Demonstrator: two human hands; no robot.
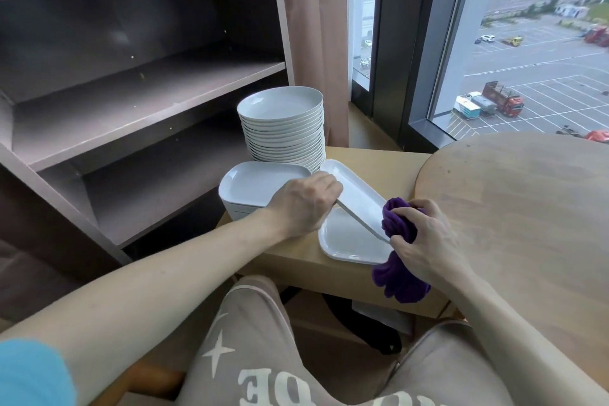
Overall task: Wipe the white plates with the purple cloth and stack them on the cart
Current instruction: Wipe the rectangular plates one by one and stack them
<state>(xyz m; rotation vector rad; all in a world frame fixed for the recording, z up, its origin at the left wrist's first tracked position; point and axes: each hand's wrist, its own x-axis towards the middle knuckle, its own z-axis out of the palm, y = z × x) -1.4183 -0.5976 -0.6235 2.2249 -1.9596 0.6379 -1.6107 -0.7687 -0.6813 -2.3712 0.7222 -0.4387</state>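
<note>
Head view: the left hand (304, 204) grips a white rectangular plate (357, 193) by its long near edge, fingers curled over the rim, and holds it tilted up on that side. The right hand (425, 241) has its fingers and thumb closed round a bunched purple cloth (397, 221), which presses against the plate's near end; a loose tail of the cloth hangs below the hand. Whether the tilted plate's far corner rests on anything cannot be told.

Directly under the tilted plate a second rectangular plate (346, 239) lies flat on a low wooden stand (372, 155). To the left on the same stand, just beside the left hand, sits a short stack of rectangular plates (257, 183). Behind it stands a tall stack of round white plates (283, 128).

A round wooden table (527, 208) borders the stand on the right, under the right forearm. A grey shelf unit (131, 92) fills the left side, with a brown curtain (316, 43) beside it. A window (543, 43) looks down on a car park with lorries. The person's knees in beige printed trousers (263, 356) fill the bottom edge, and a blue sleeve (29, 372) shows at the lower left
</note>
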